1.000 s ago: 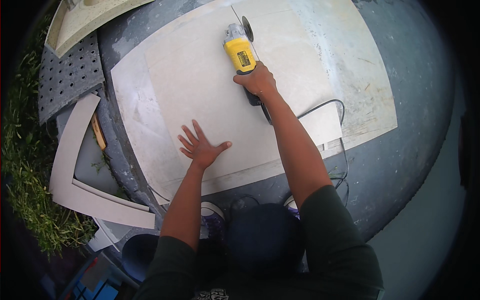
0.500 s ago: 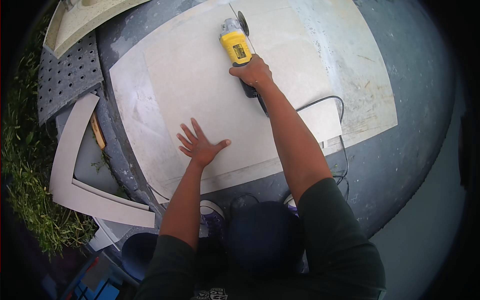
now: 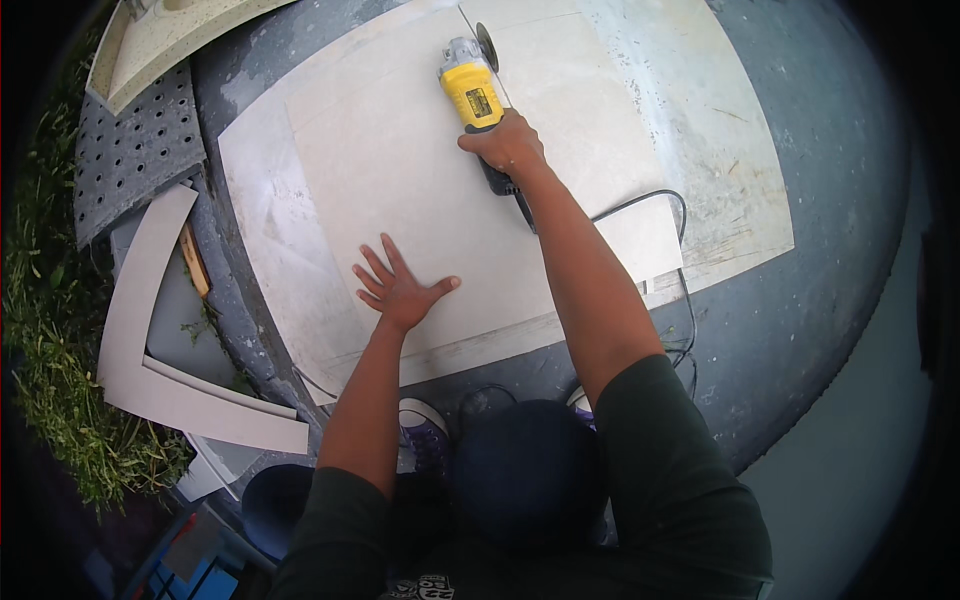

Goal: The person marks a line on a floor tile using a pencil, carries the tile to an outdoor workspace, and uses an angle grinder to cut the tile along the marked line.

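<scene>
Head view: one grinder (image 3: pixel 470 90), one disc (image 3: pixel 486 46).
Right hand (image 3: pixel 508 146): fingers wrapped around grinder. Left hand (image 3: pixel 402 295): fingers spread on pale sheet (image 3: pixel 400 170), empty.

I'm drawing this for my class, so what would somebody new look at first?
Probably the bright yellow grinder with its dark round disc, near the top, gripped in the right hand over the pale board. Then the left hand, spread flat on that board, lower and to the left. At the far left, a pale L-shaped piece lies beside green grass.
</scene>
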Tool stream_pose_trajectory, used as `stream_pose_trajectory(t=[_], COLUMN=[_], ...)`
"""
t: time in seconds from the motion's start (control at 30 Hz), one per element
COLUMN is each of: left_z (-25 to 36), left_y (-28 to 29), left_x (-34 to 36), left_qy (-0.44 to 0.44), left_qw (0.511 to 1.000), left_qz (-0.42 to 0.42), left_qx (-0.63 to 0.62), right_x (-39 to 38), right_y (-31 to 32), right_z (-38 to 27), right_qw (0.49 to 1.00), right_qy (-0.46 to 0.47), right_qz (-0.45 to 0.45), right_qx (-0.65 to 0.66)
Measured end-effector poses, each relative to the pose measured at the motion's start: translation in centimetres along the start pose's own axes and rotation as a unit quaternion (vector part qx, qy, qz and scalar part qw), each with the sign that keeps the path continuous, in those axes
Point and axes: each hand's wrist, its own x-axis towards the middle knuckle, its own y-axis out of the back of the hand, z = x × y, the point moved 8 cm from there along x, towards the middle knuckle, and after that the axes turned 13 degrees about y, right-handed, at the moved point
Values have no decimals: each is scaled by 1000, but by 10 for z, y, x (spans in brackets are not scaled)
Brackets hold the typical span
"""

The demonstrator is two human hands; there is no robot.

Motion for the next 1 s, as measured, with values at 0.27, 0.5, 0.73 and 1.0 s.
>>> stream_pose_trajectory(t=[0.27, 0.5, 0.73, 1.0], left_z=[2, 4, 4, 6], left_y=[-1, 1, 1, 1], left_x=[-1, -2, -3, -4], left_qy=[1, 0, -3, 6], left_qw=[1000, 1000, 1000, 1000], left_qz=[7, 21, 23, -5], left_qx=[6, 23, 19, 6], right_x=[-28, -47, -31, -13], right_y=[3, -1, 3, 3], right_z=[11, 26, 16, 11], right_qw=[1000, 1000, 1000, 1000], right_qy=[16, 15, 19, 12], right_qz=[17, 16, 17, 13], right_qx=[-9, -5, 0, -4])
